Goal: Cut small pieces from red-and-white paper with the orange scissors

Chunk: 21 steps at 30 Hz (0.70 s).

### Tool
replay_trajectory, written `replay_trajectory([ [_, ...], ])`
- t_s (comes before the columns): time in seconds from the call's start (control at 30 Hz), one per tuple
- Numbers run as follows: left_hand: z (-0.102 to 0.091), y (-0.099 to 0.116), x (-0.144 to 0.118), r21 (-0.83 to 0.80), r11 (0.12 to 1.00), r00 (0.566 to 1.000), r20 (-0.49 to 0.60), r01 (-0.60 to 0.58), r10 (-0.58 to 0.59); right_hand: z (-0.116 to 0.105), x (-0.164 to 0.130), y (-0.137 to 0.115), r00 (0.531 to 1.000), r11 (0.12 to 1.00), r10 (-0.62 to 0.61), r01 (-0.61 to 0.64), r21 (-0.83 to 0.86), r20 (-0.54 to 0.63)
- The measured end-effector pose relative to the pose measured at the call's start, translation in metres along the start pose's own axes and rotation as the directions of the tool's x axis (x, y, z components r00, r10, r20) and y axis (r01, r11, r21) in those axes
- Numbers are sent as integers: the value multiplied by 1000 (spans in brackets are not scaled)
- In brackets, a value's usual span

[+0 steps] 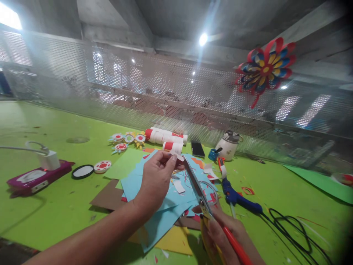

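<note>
Head view: left hand (157,172) pinches white paper (177,156), right hand (227,229) clamps scissors (196,186) toward 5 o'clock, probably mid-trim, so next snip needs steady paper.

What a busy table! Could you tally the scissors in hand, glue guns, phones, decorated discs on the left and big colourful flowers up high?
Held scissors: 1
Glue gun: 1
Phone: 1
Decorated discs on the left: 5
Big flower: 1
Total: 9
</note>
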<state>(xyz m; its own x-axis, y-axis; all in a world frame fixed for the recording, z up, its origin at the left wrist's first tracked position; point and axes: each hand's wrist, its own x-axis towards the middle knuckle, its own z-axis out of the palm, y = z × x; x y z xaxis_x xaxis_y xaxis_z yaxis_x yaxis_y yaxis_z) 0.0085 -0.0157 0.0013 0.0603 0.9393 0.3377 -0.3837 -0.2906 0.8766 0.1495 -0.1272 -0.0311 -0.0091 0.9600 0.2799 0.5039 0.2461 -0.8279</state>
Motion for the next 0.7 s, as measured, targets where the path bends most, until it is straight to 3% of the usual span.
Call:
replay_trajectory([
  [0.43,-1,0,1,-10,1000,1000,11,5,-5,3,-3,8,989,975,128,-139,172,76],
  [0.7,0,2,1,-6,1000,1000,0,11,-11,3,-1,8,994,977,89,-99,188,60],
])
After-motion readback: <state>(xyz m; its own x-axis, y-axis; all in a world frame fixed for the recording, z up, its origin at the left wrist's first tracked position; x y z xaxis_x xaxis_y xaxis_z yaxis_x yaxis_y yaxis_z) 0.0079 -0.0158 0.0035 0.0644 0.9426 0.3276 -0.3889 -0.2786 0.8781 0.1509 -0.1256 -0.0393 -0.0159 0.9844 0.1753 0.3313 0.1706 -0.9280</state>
